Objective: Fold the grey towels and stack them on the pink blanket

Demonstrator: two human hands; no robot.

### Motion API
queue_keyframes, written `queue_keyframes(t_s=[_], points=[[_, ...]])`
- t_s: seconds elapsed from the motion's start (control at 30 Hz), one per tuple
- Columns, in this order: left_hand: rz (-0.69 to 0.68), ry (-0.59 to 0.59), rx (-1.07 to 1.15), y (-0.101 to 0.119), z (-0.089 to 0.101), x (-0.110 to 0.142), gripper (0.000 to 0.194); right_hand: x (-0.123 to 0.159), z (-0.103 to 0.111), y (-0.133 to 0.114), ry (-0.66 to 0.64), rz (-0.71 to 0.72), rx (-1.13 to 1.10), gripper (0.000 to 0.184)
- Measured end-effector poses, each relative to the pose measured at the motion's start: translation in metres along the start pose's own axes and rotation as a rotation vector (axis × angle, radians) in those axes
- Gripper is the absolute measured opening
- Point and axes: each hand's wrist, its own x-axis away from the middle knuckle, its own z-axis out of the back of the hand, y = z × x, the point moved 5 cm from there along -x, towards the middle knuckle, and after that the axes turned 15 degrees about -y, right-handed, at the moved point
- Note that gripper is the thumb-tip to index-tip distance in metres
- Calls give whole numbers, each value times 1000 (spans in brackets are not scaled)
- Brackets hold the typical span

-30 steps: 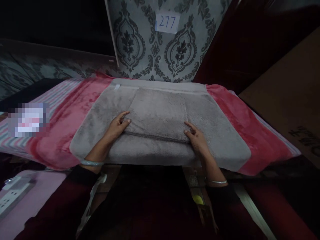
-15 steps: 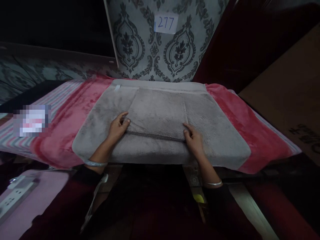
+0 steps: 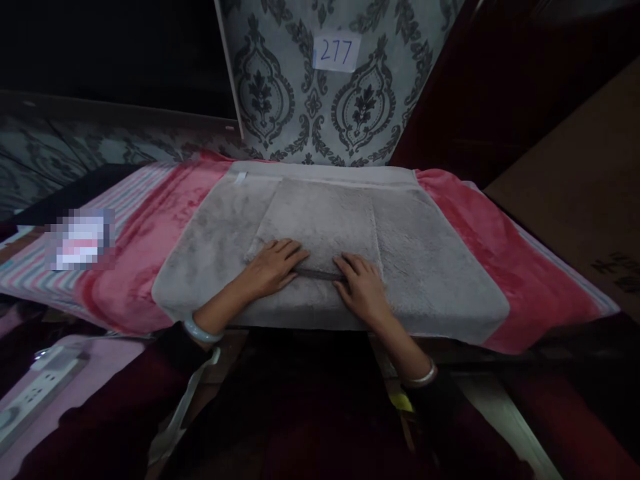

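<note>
A folded grey plush cloth lies in the middle of a larger grey plush piece, its thick folded edge facing me. My left hand rests on the left part of that front edge, fingers stretched to the right over the top. On the right part of the edge lies my right hand, its fingers extended forward on the cloth and its thumb low at the front. Both hands are palm down and touch the cloth. What lies beneath the palms is hidden.
Under the grey piece is a pink plush cover, over a striped cloth. A blurred-out item lies at left. A power strip sits at lower left, a cardboard box at right. A dark screen stands behind.
Both hands have moved inward from the cloth's front corners, and their fingers have gone from pinched at the corners to lying flat along the front edge. The view has shifted slightly.
</note>
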Motion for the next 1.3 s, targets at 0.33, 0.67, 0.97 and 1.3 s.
queue_keyframes(t_s=[0.33,0.67,0.97,1.3], points=[[-18,-54,-54,3,-5,-15,42,-12,5,-9,-109,55,133,48],[6,-38,-33,3,0,-18,41,-26,-1,-15,-65,13,129,44],[92,-29,-137,29,4,-41,36,-27,2,-15,1,31,108,34],[103,-132,-225,35,5,-54,20,-17,3,-5,182,102,-66,36]])
